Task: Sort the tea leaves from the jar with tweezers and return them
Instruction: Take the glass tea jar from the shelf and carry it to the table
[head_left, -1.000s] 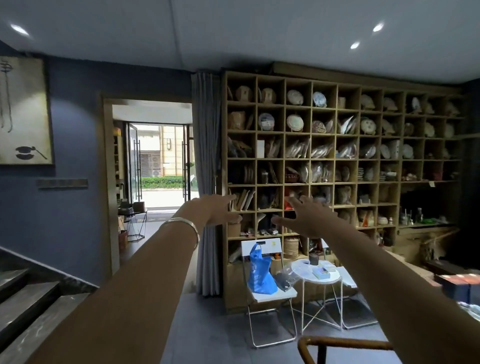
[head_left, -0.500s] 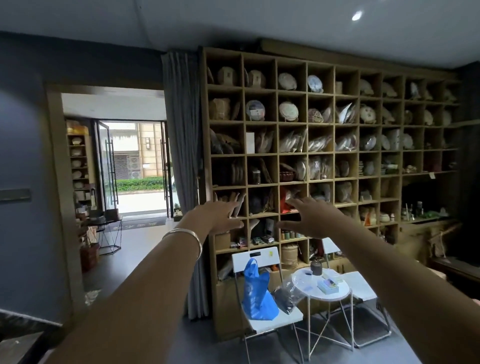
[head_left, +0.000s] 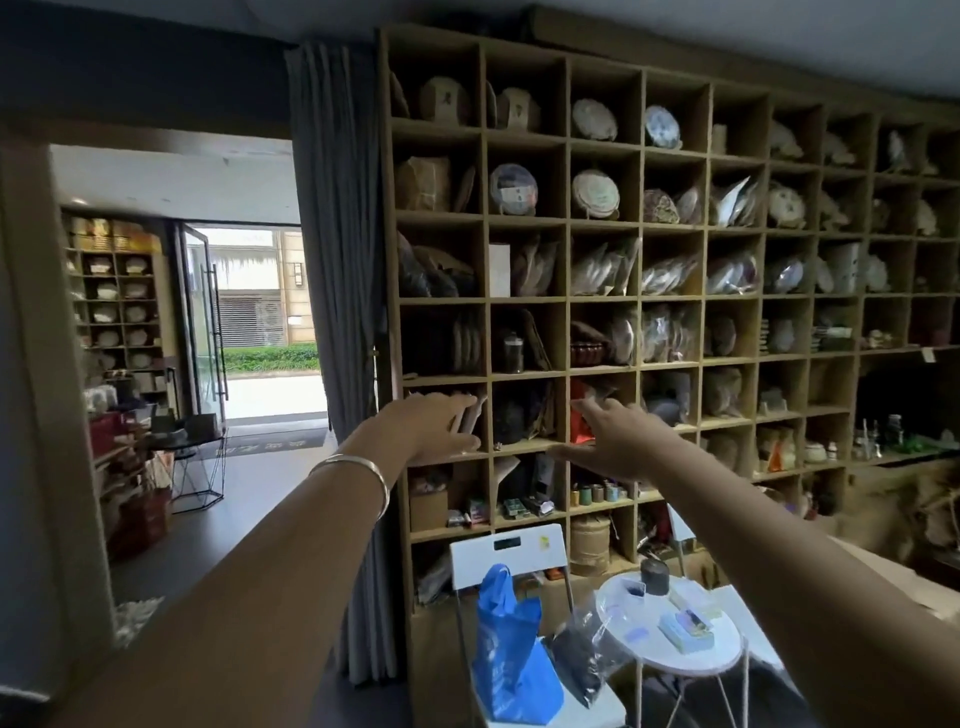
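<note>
While both your left hand (head_left: 431, 426) and right hand (head_left: 618, 441) reach out empty and loose-fingered at frame centre, aim for the dark jar (head_left: 511, 347) just above.

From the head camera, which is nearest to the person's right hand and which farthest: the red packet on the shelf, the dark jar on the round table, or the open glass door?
Starting from the right hand:
1. Red packet, in the shelf cubby just left of the fingers.
2. Dark jar, below, on the white round table.
3. Glass door, far left, beyond the curtain.
</note>
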